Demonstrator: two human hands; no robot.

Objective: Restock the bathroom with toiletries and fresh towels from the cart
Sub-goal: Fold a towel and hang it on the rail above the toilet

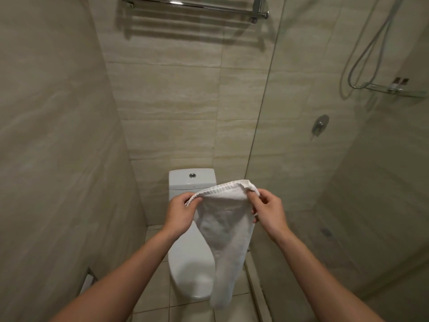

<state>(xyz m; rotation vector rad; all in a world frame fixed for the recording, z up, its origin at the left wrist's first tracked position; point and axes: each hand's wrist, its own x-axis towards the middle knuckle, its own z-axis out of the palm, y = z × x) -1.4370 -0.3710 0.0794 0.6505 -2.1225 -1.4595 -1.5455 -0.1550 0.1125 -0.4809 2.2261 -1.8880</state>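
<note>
A small white towel (226, 231) hangs in front of me, over the toilet. My left hand (180, 213) pinches its upper left corner. My right hand (267, 209) pinches the upper right corner, so the top hem stretches between both hands. The rest of the cloth droops down in a loose fold to about the toilet bowl's front. A chrome towel rack (197, 5) is mounted high on the back wall, with nothing visible on its bars.
A white toilet (190, 263) with closed lid stands against the back wall, its cistern (191, 182) behind the towel. A glass shower partition (267, 94) runs along the right. Behind it are a shower hose (366, 54), a mixer knob (320, 124) and a glass shelf (394, 90) with small bottles.
</note>
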